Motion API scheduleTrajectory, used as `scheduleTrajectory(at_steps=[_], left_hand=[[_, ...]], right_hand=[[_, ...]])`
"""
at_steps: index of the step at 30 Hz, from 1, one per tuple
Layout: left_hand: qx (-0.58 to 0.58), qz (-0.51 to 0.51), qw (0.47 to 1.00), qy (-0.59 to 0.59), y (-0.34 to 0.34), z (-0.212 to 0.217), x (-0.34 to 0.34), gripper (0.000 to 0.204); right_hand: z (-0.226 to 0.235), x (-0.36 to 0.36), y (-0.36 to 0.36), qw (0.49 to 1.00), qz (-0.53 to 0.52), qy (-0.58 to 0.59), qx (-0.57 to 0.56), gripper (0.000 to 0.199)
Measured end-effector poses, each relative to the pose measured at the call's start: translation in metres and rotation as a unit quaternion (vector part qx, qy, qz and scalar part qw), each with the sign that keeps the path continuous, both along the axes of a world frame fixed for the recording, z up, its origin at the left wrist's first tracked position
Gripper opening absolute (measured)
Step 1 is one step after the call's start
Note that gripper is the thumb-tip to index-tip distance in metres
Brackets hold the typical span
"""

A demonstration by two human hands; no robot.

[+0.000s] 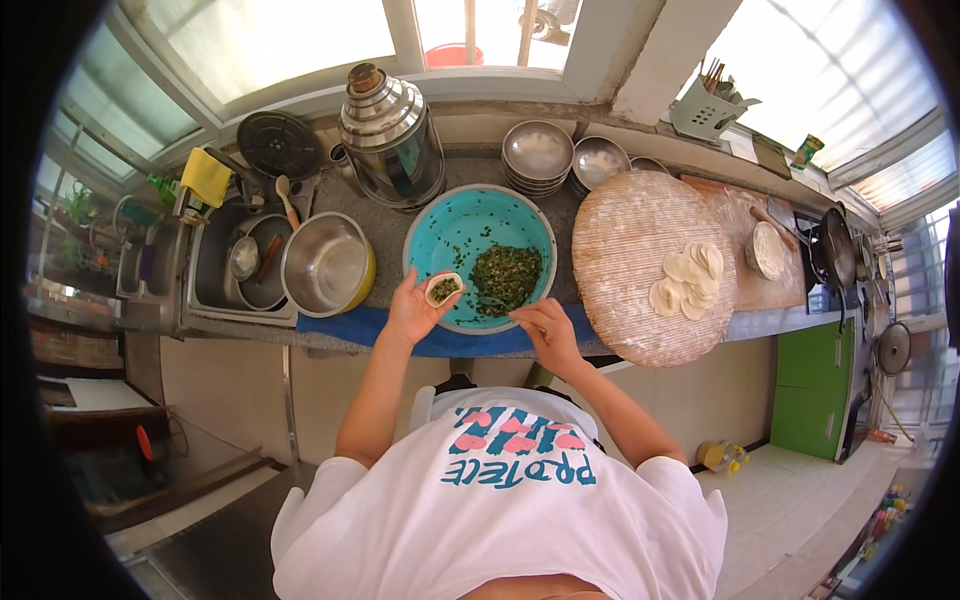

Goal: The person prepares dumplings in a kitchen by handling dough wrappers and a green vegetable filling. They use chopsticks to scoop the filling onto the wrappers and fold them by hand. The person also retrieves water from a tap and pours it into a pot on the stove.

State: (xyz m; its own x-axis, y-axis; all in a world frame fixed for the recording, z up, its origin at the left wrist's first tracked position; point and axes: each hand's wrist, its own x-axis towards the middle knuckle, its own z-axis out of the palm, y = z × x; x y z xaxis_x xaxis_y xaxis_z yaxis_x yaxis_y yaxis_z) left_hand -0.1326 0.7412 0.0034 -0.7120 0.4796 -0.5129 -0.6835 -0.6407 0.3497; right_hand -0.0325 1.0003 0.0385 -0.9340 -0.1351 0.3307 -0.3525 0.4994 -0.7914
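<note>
A round dumpling wrapper (444,290) with green chopped filling at its centre rests in my left hand (412,312), the fingers curled round its edge. It is held over the left part of a turquoise basin (425,227). The green filling (508,277) is heaped on the basin's right side, with bits scattered on the wall. At the near right rim, my right hand (546,328) pinches the handle of what looks like a metal spoon (489,302), its head against the heap. To the right, several flat wrappers (690,280) overlap on a floured round woven tray (625,235).
Left of the basin stand a steel bowl (326,262) and a sink (208,270) with pans. A metal thermos (390,150) and stacked bowls (538,155) line the back. A floured board (775,275) holds a bowl of flour (768,250) and a rolling pin (775,224).
</note>
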Motion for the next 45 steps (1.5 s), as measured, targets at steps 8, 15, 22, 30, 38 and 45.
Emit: scheduleTrajectory(at_steps=[8,15,22,30,38,45], left_hand=[[0.033,-0.008,0.999,-0.008,0.01,0.014,0.0,0.07],[0.048,-0.042,0.998,0.001,0.024,0.021,0.001,0.07],[0.055,-0.067,0.996,0.011,0.039,0.026,-0.002,0.071],[0.06,-0.112,0.992,0.027,0.051,0.038,0.0,0.071],[0.048,-0.195,0.979,0.039,0.08,0.057,0.012,0.066],[-0.136,-0.291,0.909,0.265,0.094,0.064,0.022,0.049]], right_hand=[[-0.039,-0.001,-0.02,0.966,0.094,0.074,0.231,0.026],[-0.047,-0.006,-0.025,0.963,0.091,0.07,0.246,0.028],[-0.053,-0.01,-0.021,0.959,0.089,0.087,0.253,0.031],[0.024,-0.004,-0.016,0.994,-0.015,0.069,0.088,0.04],[0.041,-0.023,0.004,0.98,-0.046,0.16,0.112,0.025],[0.046,-0.025,0.006,0.986,-0.094,0.133,0.026,0.016]])
